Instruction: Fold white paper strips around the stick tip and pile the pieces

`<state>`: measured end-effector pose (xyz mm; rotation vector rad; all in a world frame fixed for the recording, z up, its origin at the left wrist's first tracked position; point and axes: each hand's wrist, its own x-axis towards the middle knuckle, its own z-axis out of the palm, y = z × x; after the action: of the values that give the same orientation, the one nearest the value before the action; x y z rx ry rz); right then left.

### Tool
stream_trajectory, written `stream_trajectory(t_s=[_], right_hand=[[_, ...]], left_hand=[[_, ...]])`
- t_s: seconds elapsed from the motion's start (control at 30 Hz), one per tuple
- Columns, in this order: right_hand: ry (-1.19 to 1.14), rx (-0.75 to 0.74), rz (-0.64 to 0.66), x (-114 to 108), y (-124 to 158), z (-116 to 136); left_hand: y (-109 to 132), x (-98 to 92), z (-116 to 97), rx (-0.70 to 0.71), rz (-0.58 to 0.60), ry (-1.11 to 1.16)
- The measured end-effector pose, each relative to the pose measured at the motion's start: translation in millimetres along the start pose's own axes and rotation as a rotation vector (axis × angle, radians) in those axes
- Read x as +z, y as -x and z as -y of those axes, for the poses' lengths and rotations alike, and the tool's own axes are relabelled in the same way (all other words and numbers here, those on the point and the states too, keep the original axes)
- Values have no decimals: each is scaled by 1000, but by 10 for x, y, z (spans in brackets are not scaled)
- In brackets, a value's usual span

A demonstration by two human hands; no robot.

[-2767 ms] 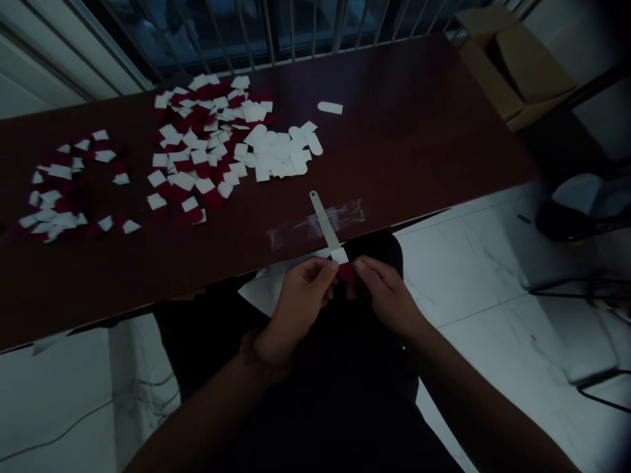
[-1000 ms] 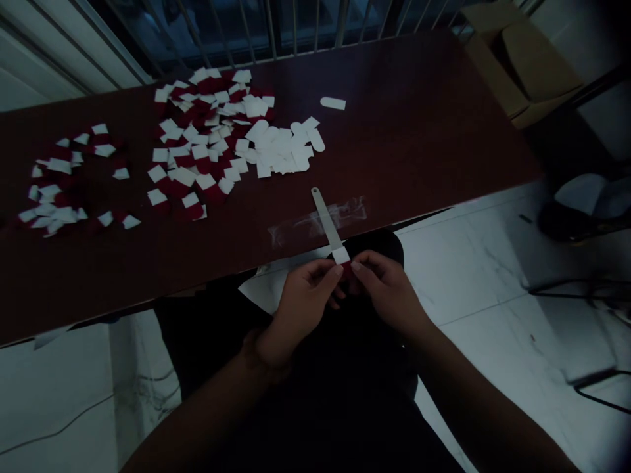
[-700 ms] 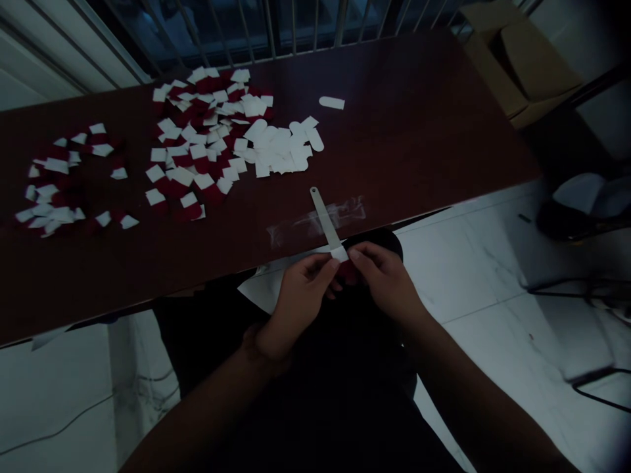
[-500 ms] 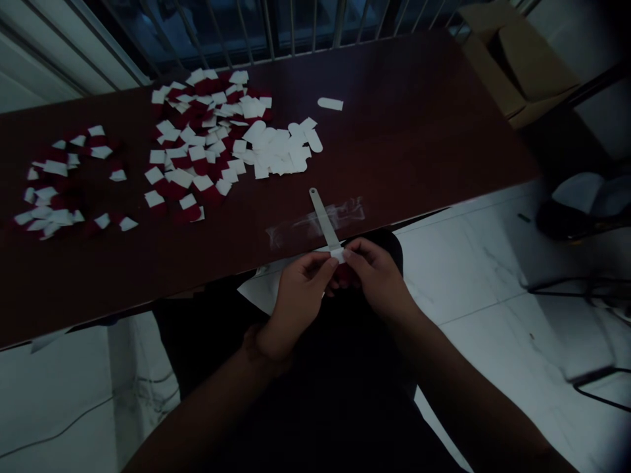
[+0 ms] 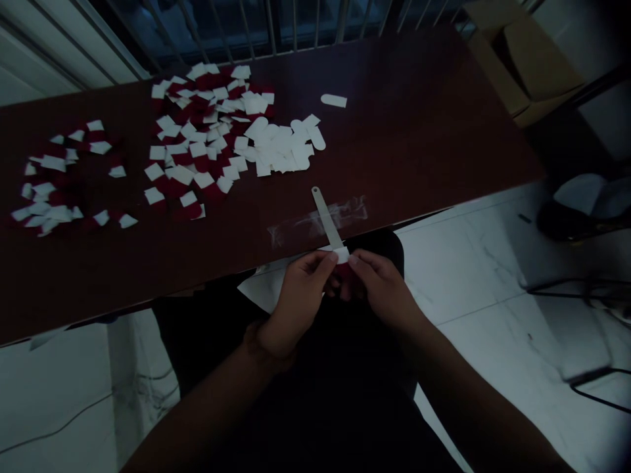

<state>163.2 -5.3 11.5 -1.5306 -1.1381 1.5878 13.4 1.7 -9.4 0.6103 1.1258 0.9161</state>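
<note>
White-and-red paper tab (image 5: 341, 257), held up between both hands just off the near edge of the table, white end uppermost and touching the lower tip of a long, narrow, pale flat strip (image 5: 323, 220) lying on the tabletop. Dark red lower part of the tab half hidden behind fingers.

Left hand (image 5: 296, 309): closed to a pinch, thumb and forefinger on the white end. Right hand (image 5: 383, 289): curled closed against the tab from the other side, its exact finger contact lost in shadow.

For so thin a piece, probably best: a light, even pinch near the edges, the white end kept square to the strip, no crease across the red.

Beneath the pale strip, a band of clear adhesive tape (image 5: 348, 211) stuck across a dark reddish-brown table (image 5: 409, 131). Farther off, two loose heaps of red-and-white pieces (image 5: 197, 144), plus a cluster of plain white rounded pieces (image 5: 276, 148) and one lone white piece (image 5: 334, 100).

Only container in view: an open brown cardboard box (image 5: 525, 62) past the table's far right corner, flaps raised, contents too dark to tell.
</note>
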Motion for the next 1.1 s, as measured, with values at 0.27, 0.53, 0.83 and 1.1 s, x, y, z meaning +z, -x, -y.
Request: stream_trajectory(t_s=[0.27, 0.53, 0.83, 1.1], right_hand=[[-97, 47, 41, -7, 24, -15], [-131, 27, 95, 7, -4, -31], [-114, 68, 46, -9, 68, -37], [119, -4, 104, -85, 265, -131]], left_hand=[[-29, -17, 15, -77, 61, 104], [-56, -10, 54, -76, 27, 83], [37, -41, 23, -30, 61, -43], [220, -96, 6, -4, 137, -268]])
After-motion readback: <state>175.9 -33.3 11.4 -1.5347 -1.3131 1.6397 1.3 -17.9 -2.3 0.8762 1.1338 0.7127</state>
